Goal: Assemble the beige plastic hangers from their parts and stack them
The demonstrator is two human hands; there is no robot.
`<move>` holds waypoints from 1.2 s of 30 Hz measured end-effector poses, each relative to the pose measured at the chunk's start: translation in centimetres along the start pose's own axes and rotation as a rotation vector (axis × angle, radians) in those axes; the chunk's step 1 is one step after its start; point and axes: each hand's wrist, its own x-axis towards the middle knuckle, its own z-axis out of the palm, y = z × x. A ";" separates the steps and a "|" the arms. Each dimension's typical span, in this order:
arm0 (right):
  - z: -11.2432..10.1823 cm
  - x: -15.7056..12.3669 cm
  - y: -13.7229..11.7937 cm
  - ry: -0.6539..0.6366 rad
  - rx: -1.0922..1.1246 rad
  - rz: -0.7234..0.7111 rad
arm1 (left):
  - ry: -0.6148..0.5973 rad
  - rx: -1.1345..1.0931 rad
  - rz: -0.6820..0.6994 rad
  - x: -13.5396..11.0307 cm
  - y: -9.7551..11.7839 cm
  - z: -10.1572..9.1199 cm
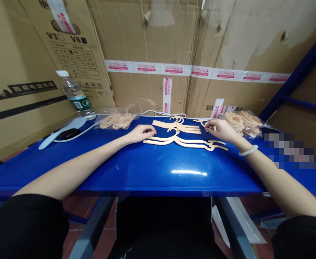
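Observation:
Several cream plastic hangers (185,141) lie in two small piles on the blue table (152,169), the farther pile (178,126) behind the nearer one. My left hand (140,132) rests at the left end of the near pile, fingers curled down onto a hanger's tip. On the other side, my right hand (219,129), with a white bead bracelet on the wrist, pinches a hanger end (204,124) at the piles' right side.
Clear bags of the same cream pieces lie at the back left (116,118) and back right (243,122). A water bottle (75,95), a white handled tool (62,131) and a black object (69,133) stand at far left. Cardboard boxes (174,54) wall the back.

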 end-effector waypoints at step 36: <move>3.1 0.4 -1.4 0.064 0.461 0.200 | 0.173 0.088 0.110 -0.2 2.2 -0.6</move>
